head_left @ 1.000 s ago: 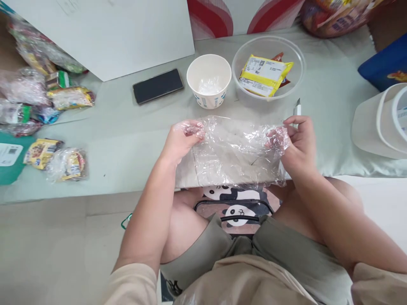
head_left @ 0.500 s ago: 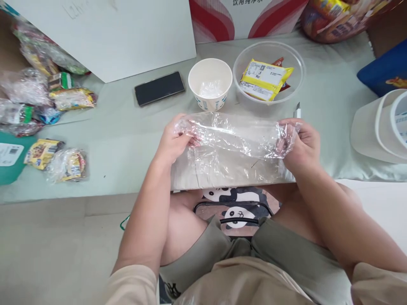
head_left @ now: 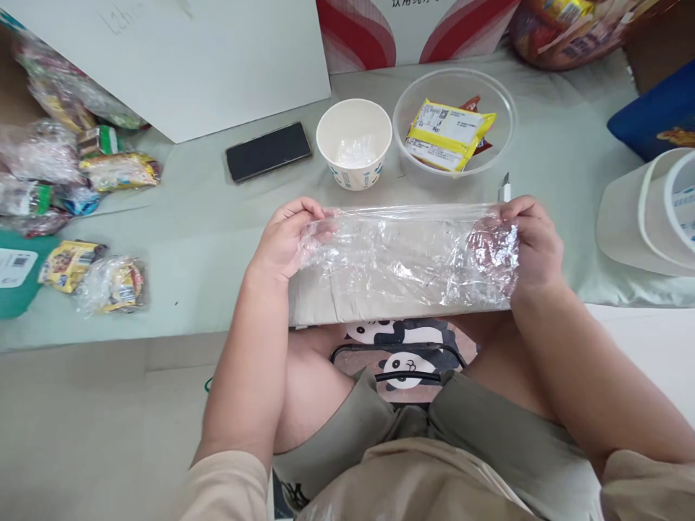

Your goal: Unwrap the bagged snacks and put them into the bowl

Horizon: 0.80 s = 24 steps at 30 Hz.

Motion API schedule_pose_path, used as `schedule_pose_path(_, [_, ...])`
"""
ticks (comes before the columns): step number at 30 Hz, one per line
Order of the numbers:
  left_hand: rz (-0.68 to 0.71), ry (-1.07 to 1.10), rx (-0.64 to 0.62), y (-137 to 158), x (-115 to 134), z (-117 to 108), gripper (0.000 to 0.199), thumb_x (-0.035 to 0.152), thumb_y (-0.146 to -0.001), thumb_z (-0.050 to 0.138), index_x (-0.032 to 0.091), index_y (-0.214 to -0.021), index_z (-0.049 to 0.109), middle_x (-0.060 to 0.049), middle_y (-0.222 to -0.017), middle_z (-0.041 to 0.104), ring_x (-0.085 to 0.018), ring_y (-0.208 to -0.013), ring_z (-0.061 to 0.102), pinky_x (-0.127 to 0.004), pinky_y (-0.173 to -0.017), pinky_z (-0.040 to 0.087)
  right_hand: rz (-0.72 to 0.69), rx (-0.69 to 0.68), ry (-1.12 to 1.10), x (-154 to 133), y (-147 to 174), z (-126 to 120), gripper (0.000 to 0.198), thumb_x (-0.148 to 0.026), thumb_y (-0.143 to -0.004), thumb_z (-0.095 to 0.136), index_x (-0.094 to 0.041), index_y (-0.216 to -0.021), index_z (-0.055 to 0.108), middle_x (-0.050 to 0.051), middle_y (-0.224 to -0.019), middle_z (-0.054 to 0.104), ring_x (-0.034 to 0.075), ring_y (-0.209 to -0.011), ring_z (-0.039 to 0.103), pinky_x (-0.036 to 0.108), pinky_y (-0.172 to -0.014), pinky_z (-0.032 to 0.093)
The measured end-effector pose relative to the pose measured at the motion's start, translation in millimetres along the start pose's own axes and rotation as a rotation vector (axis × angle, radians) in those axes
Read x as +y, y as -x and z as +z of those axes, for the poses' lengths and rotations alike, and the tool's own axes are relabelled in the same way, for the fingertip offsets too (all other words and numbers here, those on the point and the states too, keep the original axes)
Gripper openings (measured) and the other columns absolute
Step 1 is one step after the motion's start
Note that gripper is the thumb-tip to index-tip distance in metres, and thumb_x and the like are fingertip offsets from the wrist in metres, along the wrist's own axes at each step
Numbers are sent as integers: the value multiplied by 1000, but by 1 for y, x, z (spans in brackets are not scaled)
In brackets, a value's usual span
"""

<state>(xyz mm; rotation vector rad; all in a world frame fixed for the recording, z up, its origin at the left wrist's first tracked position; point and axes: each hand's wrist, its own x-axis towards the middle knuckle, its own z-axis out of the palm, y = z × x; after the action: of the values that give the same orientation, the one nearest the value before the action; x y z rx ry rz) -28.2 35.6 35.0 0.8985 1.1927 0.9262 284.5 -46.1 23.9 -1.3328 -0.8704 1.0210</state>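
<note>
Step in hand: spreading a sheet of cling film (head_left: 405, 257) taut above the worktop's (head_left: 206, 253) near edge. Left hand (head_left: 282, 242) and right hand (head_left: 535, 246) each have fingers clamped on an end. Next move probably needs even tension; the film's far edge is hard to trace.

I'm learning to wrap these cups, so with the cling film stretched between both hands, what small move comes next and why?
Probably carry the cling film forward over the paper cup. The left hand and right hand pinch its ends so it spans flat, and the cup stands open just beyond it.
</note>
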Motion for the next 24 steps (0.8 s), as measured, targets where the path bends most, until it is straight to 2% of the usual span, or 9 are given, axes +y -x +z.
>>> schedule_pose_path(2, [-13, -10, -12, -1, 0, 0, 13, 17, -78, 63, 20, -66, 61, -5, -84, 77, -15, -73, 75, -25, -64, 61, -31, -62, -16, 2, -2, -4, 12, -34, -70, 56, -27, -72, 48, 5, -72, 54, 19, -59, 56, 38, -54, 47])
schedule_pose_path(6, [-17, -17, -45, -3, -3, 0, 24, 39, -83, 69, 19, -71, 63, -8, -88, 74, -19, -80, 75, -29, -68, 63, 0, -87, 61, 7, -2, -5, 20, -43, -80, 57, -27, -77, 45, 3, -72, 50, 19, -62, 60, 37, -56, 51])
schedule_pose_path(8, [13, -18, -78, -3, -6, 1, 21, 34, -74, 79, 19, -82, 66, -6, -98, 73, -19, -85, 75, -29, -70, 63, 15, -73, 143, 10, 0, -1, 24, -36, -79, 65, -27, -83, 43, 0, -75, 49, 17, -62, 59, 33, -53, 48])
schedule_pose_path(13, [73, -104, -116, -3, -13, 1, 64, 7, -60, 79, 28, -119, 67, -7, -140, 60, -26, -106, 75, -30, -68, 64, -83, -119, 232, 18, 2, 4, 37, -28, -75, 73, -31, -103, 49, -1, -107, 58, 7, -51, 45, 26, -41, 38])
schedule_pose_path(15, [75, -130, -110, -5, -15, 0, 72, 2, -59, 76, 30, -124, 66, -8, -149, 55, -28, -109, 75, -31, -68, 64, -93, -158, 276, 21, 3, -1, 45, -25, -74, 75, -33, -112, 52, -1, -113, 59, 6, -51, 44, 26, -42, 39])
schedule_pose_path(18, [65, -124, -141, -4, -14, -4, 76, 1, -58, 80, 33, -125, 67, -7, -156, 50, -31, -112, 74, -32, -69, 64, -94, -199, 427, 19, 9, -10, 55, -24, -71, 79, -33, -121, 58, 2, -119, 62, 8, -57, 51, 28, -48, 44])
schedule_pose_path(21, [38, -82, -223, 0, -8, -7, 79, 6, -53, 88, 35, -124, 68, -6, -160, 48, -31, -113, 74, -28, -66, 63, -206, -68, 572, 2, 20, -13, 37, -28, -74, 79, -29, -110, 66, 4, -110, 67, 15, -72, 61, 35, -63, 54])
schedule_pose_path(23, [14, -55, -294, 4, -3, -7, 80, 11, -51, 91, 35, -124, 69, -5, -161, 47, -31, -110, 75, -25, -59, 61, -291, 21, 529, -15, 25, -9, 20, -31, -80, 75, -29, -99, 68, 4, -100, 68, 20, -82, 66, 41, -77, 57])
schedule_pose_path(24, [6, -45, -328, 6, -2, -6, 80, 14, -51, 92, 34, -125, 69, -5, -162, 47, -31, -108, 75, -24, -56, 59, -310, 10, 484, -23, 25, -5, 16, -32, -82, 75, -30, -97, 68, 4, -98, 69, 21, -87, 67, 43, -84, 58])
